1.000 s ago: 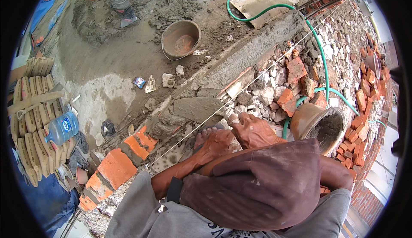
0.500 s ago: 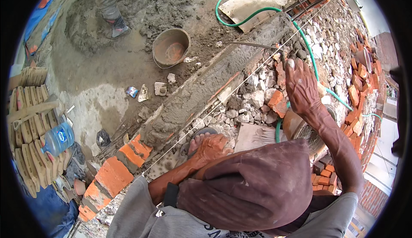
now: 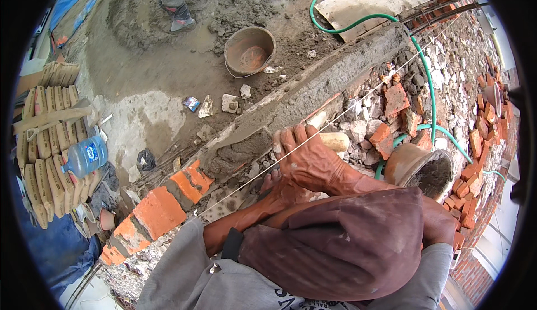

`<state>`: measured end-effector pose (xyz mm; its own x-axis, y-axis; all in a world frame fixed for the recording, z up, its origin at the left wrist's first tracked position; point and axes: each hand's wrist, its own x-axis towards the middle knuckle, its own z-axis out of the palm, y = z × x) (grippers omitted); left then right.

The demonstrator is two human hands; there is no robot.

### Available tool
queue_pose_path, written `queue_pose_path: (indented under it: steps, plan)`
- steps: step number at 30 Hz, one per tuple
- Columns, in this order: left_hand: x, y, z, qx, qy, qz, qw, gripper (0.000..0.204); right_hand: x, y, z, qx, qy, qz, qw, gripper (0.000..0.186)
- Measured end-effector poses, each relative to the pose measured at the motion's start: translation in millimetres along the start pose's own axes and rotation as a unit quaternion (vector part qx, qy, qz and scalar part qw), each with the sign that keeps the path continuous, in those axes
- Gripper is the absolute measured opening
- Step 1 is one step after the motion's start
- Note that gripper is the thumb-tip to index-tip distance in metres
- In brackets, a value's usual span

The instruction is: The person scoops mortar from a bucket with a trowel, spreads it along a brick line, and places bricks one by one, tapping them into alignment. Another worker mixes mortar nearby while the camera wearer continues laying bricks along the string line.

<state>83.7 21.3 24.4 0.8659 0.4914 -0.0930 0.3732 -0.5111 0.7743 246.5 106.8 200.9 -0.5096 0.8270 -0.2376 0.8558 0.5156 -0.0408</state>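
My right hand (image 3: 310,159) is wrapped round a trowel, its pale wooden handle (image 3: 337,141) jutting out past the fist. The blade is hard to tell from the grey mortar bed (image 3: 302,100) that runs diagonally along the low wall. Across this hand passes a taut white string (image 3: 358,102). Just below, my left hand (image 3: 284,193) is bent near my bare toes (image 3: 271,180), its fingers mostly hidden behind the right hand. Orange bricks (image 3: 159,212) set in mortar continue the wall at the lower left.
A mortar-crusted bucket (image 3: 403,164) lies tilted among rubble on the right, with a green hose (image 3: 432,92) around it. Beyond the wall stand another bucket (image 3: 238,53) and a person's leg (image 3: 172,2). Stacked sacks (image 3: 42,164) and a water jug (image 3: 88,156) are at left.
My right hand has swung from the far right of the wall back toward the left, bringing the trowel down to the mortar beside my left hand. The whole view has shifted slightly.
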Motion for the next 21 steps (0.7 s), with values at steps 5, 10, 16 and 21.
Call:
queue_pose_path:
  steps: [5, 10, 16, 21]
  plan:
    - [-23, -21, 27, 0.06, 0.072, -0.006, 0.996, 0.042, -22, 6, -8, 0.021, 0.073, -0.046, 0.996, 0.052]
    - [-20, -19, 18, 0.08, 0.027, -0.035, 0.996, 0.041, -42, 11, -1, 0.146, -0.007, 0.002, 0.989, 0.045]
    - [5, 7, -22, 0.018, -0.052, -0.007, 0.998, 0.039, -32, 7, 4, 0.168, -0.016, 0.021, 0.985, 0.031]
    - [22, 21, -34, -0.005, -0.077, 0.001, 0.997, 0.037, -56, 34, -13, 0.255, -0.044, 0.107, 0.96, 0.016]
